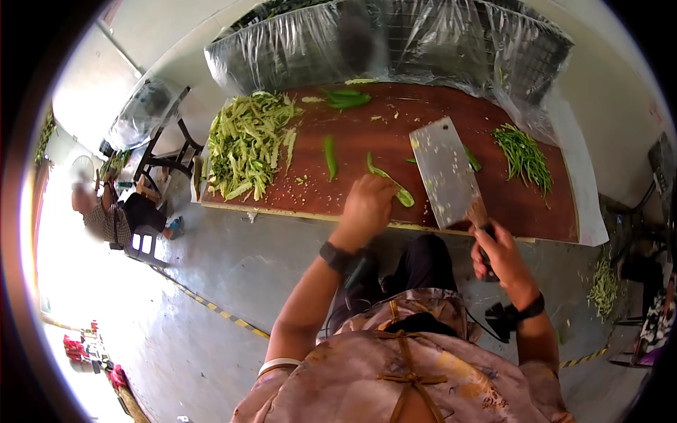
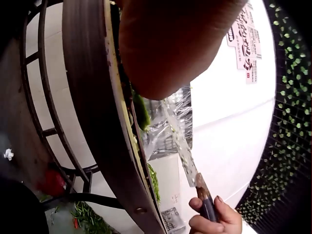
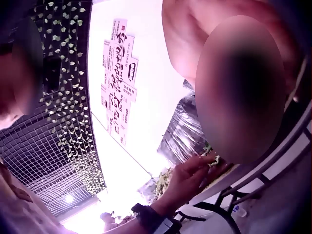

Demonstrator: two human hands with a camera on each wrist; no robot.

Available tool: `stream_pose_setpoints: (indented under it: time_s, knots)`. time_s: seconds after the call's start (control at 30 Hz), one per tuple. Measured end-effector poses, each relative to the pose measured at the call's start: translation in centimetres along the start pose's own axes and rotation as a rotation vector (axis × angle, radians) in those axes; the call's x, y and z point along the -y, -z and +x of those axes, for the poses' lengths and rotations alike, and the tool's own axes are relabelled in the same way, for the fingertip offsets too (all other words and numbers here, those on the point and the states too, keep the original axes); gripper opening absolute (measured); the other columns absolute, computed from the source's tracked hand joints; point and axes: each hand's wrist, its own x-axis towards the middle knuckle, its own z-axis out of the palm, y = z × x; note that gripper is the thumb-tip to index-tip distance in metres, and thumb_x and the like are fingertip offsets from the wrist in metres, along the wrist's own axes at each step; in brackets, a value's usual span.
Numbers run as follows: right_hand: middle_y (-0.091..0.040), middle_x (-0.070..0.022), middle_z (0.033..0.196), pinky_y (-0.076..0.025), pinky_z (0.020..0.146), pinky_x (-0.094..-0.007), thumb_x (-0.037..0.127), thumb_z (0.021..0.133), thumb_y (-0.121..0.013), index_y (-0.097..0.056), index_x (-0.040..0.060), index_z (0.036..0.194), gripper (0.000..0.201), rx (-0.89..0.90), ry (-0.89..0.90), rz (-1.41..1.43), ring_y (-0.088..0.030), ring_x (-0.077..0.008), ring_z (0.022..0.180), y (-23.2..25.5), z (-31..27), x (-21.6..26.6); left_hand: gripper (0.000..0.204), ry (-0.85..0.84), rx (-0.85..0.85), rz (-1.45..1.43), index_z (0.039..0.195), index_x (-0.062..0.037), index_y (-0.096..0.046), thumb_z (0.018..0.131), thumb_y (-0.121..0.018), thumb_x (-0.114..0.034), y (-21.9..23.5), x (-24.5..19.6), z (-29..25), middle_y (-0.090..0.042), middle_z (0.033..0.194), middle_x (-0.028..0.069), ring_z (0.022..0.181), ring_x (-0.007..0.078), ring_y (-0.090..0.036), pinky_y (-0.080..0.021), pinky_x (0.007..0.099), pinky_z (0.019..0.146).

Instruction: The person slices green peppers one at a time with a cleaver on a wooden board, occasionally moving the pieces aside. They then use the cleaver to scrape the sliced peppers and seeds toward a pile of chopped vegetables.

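My left hand [image 1: 367, 203] is at the board's near edge, fingers curled on a split green pepper [image 1: 404, 197], its pale inside showing. My right hand [image 1: 499, 255] grips a cleaver [image 1: 443, 169] by its dark handle; pale seeds dot the broad blade, which points away over the board. Behind the blade a green pepper [image 1: 472, 159] is partly hidden. A whole green pepper [image 1: 330, 156] lies left of my left hand, and several more peppers [image 1: 348, 99] lie at the back. In the left wrist view the cleaver blade [image 2: 181, 146] appears nearly edge-on.
Shredded pale green strips [image 1: 250, 144] form a large pile on the left of the reddish-brown board [image 1: 296, 199]. Thin green strips [image 1: 523, 158] lie on the right. Plastic-covered crates [image 1: 303, 49] stand behind. Another person [image 1: 113, 218] sits at the far left.
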Motion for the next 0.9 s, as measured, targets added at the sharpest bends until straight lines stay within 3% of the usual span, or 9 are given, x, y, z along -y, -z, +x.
stream_pose_setpoints:
  time_s: [0.27,0.4,0.47,0.53,0.9]
  knots:
    - [-0.05,-0.0059,0.06,-0.042,0.044,-0.0308,0.027,0.101,-0.047,-0.048,0.0027,0.109,0.025,0.123,-0.244,0.007,-0.047,-0.0137,0.044,4.0,-6.1,0.3,0.012,0.102,-0.044,-0.011,0.086,-0.0054,-0.066,0.077,-0.067,-0.014,-0.1,-1.2,-0.3,-0.065,0.094,0.0101,0.093,0.0311,-0.058,-0.045,0.0419,0.082]
    - [-0.05,-0.0049,0.064,-0.043,0.046,-0.0309,0.035,0.099,-0.055,-0.049,0.0051,0.11,0.033,0.178,-0.291,-0.038,-0.046,-0.0114,0.046,4.7,-7.6,0.9,0.023,0.165,-0.033,0.02,0.088,-0.0064,-0.067,0.072,-0.075,-0.02,-0.8,-1.2,-0.1,-0.062,0.096,0.0072,0.099,0.0288,-0.056,-0.042,0.0424,0.088]
    - [-0.051,-0.0047,0.064,-0.044,0.046,-0.0307,0.036,0.099,-0.055,-0.049,0.005,0.11,0.034,0.188,-0.304,-0.047,-0.046,-0.0111,0.046,4.4,-7.9,1.3,0.024,0.17,-0.031,0.012,0.089,-0.0068,-0.066,0.071,-0.075,-0.02,-0.8,-1.2,0.0,-0.062,0.097,0.007,0.099,0.0287,-0.056,-0.042,0.0424,0.088]
    - [-0.05,-0.0058,0.061,-0.044,0.047,-0.0314,0.026,0.101,-0.047,-0.048,0.002,0.111,0.026,0.18,-0.324,-0.098,-0.048,-0.0132,0.048,3.9,-7.9,1.7,0.025,0.176,-0.031,0.007,0.09,-0.0071,-0.066,0.071,-0.076,-0.02,-0.5,-1.4,0.1,-0.062,0.098,0.0067,0.099,0.0286,-0.056,-0.042,0.0424,0.088]
    - [-0.051,-0.0053,0.061,-0.044,0.047,-0.0306,0.028,0.102,-0.046,-0.049,0.0023,0.111,0.028,0.178,-0.38,-0.101,-0.048,-0.0125,0.048,3.8,-6.4,1.8,0.019,0.218,0.016,-0.037,0.092,-0.0085,-0.066,0.074,-0.07,-0.015,-0.2,-1.7,0.5,-0.064,0.103,0.0085,0.099,0.0319,-0.056,-0.043,0.0434,0.085]
